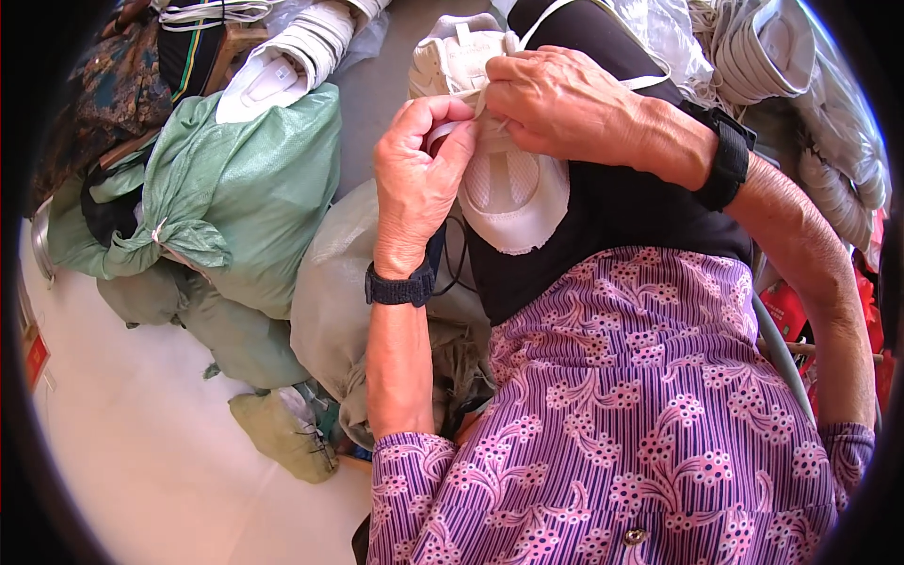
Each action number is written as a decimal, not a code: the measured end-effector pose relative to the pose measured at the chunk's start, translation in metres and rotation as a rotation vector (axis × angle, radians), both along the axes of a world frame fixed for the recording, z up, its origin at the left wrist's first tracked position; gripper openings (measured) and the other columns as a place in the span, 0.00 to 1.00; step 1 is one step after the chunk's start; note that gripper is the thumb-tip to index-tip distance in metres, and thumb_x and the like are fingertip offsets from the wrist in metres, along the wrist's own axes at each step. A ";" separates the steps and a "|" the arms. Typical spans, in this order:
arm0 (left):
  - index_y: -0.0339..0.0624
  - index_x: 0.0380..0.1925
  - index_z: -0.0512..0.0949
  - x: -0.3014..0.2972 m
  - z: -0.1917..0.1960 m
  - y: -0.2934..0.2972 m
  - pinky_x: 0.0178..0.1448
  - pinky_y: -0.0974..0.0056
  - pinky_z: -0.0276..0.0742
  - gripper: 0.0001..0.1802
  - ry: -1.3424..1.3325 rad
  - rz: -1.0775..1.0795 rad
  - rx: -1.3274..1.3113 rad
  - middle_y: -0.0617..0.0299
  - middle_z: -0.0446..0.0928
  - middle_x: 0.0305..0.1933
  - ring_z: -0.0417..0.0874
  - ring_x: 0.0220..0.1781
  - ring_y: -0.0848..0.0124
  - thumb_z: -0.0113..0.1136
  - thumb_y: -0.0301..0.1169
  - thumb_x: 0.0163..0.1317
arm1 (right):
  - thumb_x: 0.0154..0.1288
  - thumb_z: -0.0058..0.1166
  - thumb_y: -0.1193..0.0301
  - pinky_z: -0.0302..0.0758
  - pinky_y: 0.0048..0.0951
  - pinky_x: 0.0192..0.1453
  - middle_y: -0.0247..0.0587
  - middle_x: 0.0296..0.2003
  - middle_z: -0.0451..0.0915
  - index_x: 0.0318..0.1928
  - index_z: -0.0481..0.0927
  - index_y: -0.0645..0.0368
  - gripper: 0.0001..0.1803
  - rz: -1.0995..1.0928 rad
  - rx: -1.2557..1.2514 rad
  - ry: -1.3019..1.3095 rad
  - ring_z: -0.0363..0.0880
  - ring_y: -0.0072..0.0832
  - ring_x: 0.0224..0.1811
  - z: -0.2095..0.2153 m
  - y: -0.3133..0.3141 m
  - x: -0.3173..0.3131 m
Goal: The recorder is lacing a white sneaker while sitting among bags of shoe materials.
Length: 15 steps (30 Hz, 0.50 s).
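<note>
A white shoe upper (pixel 515 205) with a mesh toe lies across my dark-trousered leg, its toe end toward me. Over its eyelets my left hand (pixel 421 155) pinches a white shoelace between thumb and forefinger. My right hand (pixel 556 102) is closed on the shoelace (pixel 648 81) close beside the left, fingertips almost meeting. A long loop of that lace runs up and right across my leg. The exact spot where the fingers grip the lace is partly hidden by the knuckles.
On the left stands a tied green woven sack (pixel 254 188) with a stack of white shoe uppers (pixel 287 71) on top. A pale sack (pixel 344 282) sits beside my leg. More nested uppers (pixel 767 47) are at the upper right. Grey sacks and an olive bundle (pixel 282 433) lie on the floor.
</note>
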<state>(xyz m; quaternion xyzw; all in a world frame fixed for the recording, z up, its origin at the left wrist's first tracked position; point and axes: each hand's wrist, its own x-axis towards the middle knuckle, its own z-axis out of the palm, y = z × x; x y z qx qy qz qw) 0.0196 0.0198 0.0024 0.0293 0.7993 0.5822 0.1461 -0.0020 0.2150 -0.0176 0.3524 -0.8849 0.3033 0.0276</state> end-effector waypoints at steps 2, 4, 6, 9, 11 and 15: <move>0.36 0.36 0.78 0.002 -0.003 0.001 0.42 0.72 0.75 0.06 -0.007 -0.004 -0.016 0.66 0.75 0.35 0.77 0.35 0.79 0.63 0.23 0.57 | 0.50 0.54 0.73 0.78 0.40 0.43 0.46 0.33 0.79 0.29 0.79 0.65 0.07 0.015 0.051 -0.011 0.82 0.42 0.36 0.000 -0.003 -0.005; 0.36 0.36 0.78 0.002 -0.003 0.002 0.42 0.72 0.76 0.07 -0.009 -0.012 -0.026 0.65 0.75 0.36 0.78 0.35 0.78 0.63 0.22 0.57 | 0.51 0.53 0.72 0.79 0.40 0.43 0.48 0.34 0.80 0.31 0.79 0.65 0.09 -0.064 0.041 -0.102 0.82 0.44 0.36 0.002 -0.002 -0.009; 0.36 0.36 0.78 0.000 -0.001 0.003 0.41 0.71 0.76 0.07 0.014 -0.048 -0.062 0.64 0.75 0.35 0.80 0.35 0.77 0.63 0.22 0.57 | 0.52 0.52 0.72 0.78 0.40 0.43 0.48 0.34 0.80 0.33 0.79 0.64 0.09 -0.124 0.029 -0.111 0.81 0.45 0.37 0.000 0.003 -0.017; 0.35 0.36 0.79 -0.003 0.004 0.004 0.40 0.70 0.77 0.07 0.067 -0.086 -0.125 0.62 0.76 0.35 0.81 0.35 0.75 0.64 0.22 0.57 | 0.54 0.51 0.72 0.76 0.40 0.43 0.46 0.32 0.79 0.31 0.78 0.63 0.07 -0.104 -0.169 -0.094 0.80 0.44 0.38 -0.002 0.015 -0.028; 0.35 0.37 0.78 -0.003 0.003 0.005 0.39 0.72 0.74 0.07 0.121 -0.095 -0.168 0.65 0.76 0.34 0.77 0.34 0.79 0.63 0.22 0.58 | 0.55 0.51 0.72 0.76 0.39 0.43 0.46 0.32 0.79 0.30 0.78 0.63 0.07 -0.048 -0.166 -0.175 0.80 0.44 0.37 0.005 0.019 -0.022; 0.34 0.38 0.78 -0.005 -0.005 0.004 0.39 0.75 0.72 0.07 0.164 -0.071 -0.163 0.68 0.77 0.33 0.73 0.33 0.82 0.62 0.25 0.62 | 0.55 0.52 0.71 0.76 0.39 0.42 0.43 0.30 0.78 0.27 0.78 0.61 0.07 -0.010 -0.123 -0.217 0.80 0.42 0.36 0.006 0.015 -0.009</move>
